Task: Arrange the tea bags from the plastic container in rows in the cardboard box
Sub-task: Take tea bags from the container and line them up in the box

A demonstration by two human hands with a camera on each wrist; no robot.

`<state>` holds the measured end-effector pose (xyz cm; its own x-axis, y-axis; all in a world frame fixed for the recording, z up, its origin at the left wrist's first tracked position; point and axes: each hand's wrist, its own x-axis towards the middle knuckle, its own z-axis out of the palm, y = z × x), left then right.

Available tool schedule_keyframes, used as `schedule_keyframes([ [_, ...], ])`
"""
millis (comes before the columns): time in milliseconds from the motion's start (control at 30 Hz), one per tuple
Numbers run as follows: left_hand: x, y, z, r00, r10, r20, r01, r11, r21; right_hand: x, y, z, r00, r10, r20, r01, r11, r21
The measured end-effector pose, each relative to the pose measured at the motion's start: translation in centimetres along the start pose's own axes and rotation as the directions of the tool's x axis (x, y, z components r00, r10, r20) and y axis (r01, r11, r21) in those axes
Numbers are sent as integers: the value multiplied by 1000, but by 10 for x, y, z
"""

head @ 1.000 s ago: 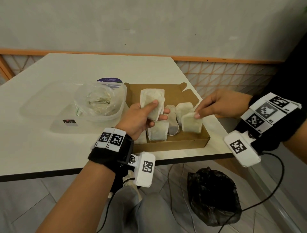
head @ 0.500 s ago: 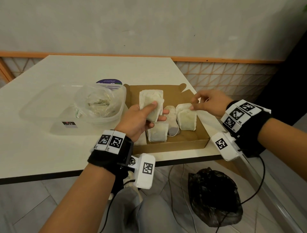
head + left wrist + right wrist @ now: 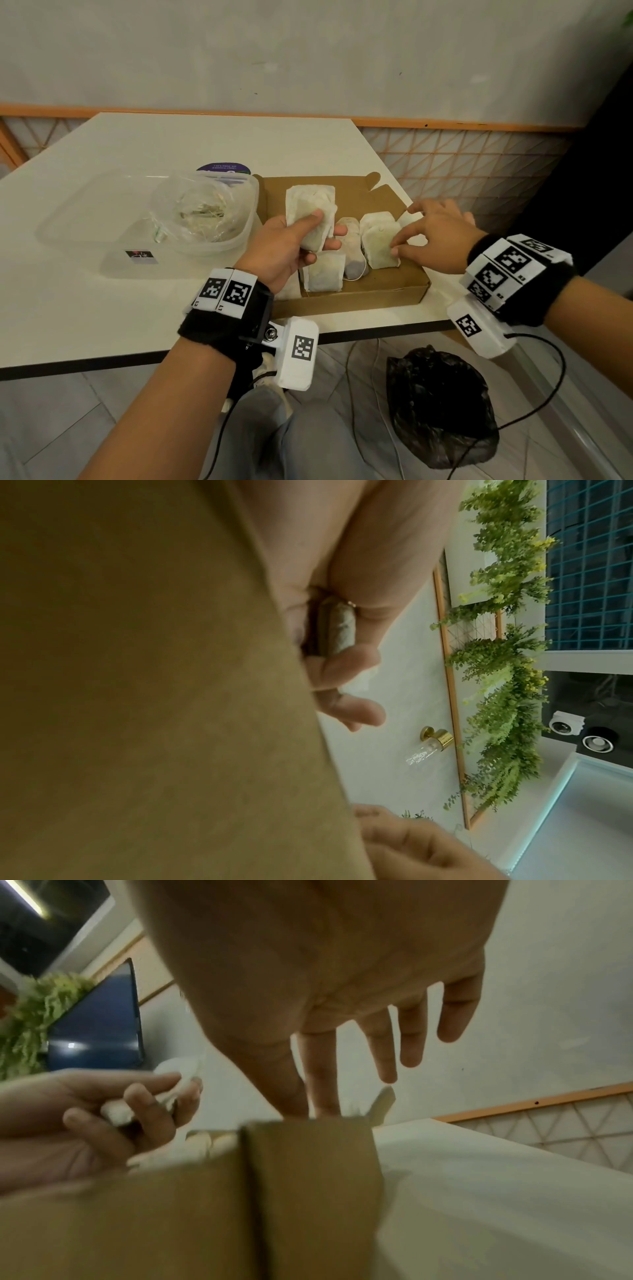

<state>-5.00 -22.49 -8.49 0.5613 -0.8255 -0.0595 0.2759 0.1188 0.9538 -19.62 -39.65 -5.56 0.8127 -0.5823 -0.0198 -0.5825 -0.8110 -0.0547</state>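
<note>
- The left hand (image 3: 291, 246) holds a small stack of tea bags (image 3: 310, 219) over the cardboard box (image 3: 359, 298), thumb pressed on top.
- The right hand (image 3: 435, 236), fingers spread and nearly straight, touches an upright tea bag (image 3: 378, 248) inside the box.
- The box sits at the table's (image 3: 102, 308) near right corner; the plastic container (image 3: 191, 219) stands just left of it.

Brown cardboard box (image 3: 359, 298), off-white tea bags (image 3: 380, 248) (one greyer), white table (image 3: 102, 308).
</note>
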Motion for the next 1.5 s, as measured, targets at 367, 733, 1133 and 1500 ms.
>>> schedule_keyframes([
  [367, -3, -2, 3, 998, -11, 63, 4, 993, 118, -16, -73, 38, 981, 138, -138, 109, 200, 974],
  [733, -4, 2, 6, 988, -106, 111, 95, 990, 100, -8, -65, 44, 968, 226, -112, 133, -82, 988],
  [1133, 1, -4, 6, 999, -40, -14, 41, 991, 130, -9, -59, 48, 966, 202, -162, 196, -162, 967],
  [1500, 1, -2, 8, 994, -105, 20, 101, 986, 132, -11, -59, 44, 977, 154, -146, 177, -205, 963],
])
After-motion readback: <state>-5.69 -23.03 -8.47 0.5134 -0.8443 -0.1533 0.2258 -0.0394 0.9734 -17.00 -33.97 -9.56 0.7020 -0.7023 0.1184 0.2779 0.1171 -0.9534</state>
